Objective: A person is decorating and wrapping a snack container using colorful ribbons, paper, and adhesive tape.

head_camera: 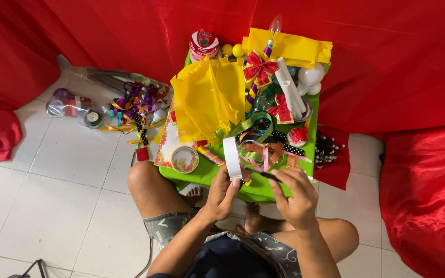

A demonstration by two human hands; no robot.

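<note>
My left hand (pixel 222 194) holds a white roll of tape (pixel 232 157) upright at the front edge of a small green table (pixel 209 172). Just right of it, my right hand (pixel 295 194) grips a thin dark tool (pixel 264 175), perhaps scissors, whose tip points toward the roll. Yellow crinkled paper (pixel 207 98) covers the table's left half. Red and gold bows (pixel 260 68), green and brown ribbons (pixel 261 146), white tubes (pixel 290 87) and white balls (pixel 311 75) crowd the right half. A round clear tin (pixel 185 159) lies near my left hand.
Red cloth (pixel 130 31) hangs behind the table and lies heaped at right (pixel 428 195) and left. A pile of coloured ribbons (pixel 137 105) and small containers (pixel 70 105) sits on the white tiled floor at left. My bare knees and feet are under the table's front edge.
</note>
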